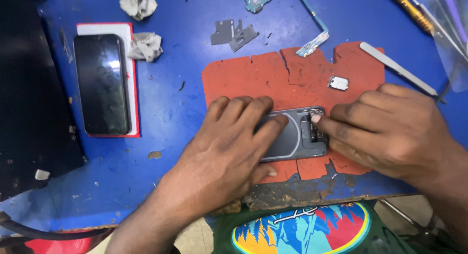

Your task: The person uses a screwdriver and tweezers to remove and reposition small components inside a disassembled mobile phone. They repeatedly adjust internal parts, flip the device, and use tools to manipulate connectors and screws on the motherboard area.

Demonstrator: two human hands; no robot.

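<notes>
Our left hand (222,146) presses flat, grip released, on the opened phone (292,134); our right hand (390,132) pinches a part, unclear which, at its right end.

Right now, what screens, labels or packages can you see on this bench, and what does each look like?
Phone: far left on the blue table, a dark, unlit rectangular screen, lying on a white card with a red edge.
Opened phone: on the red mat, grey back up, under the left hand and right hand; no screen showing.
No packages or signs.
</notes>
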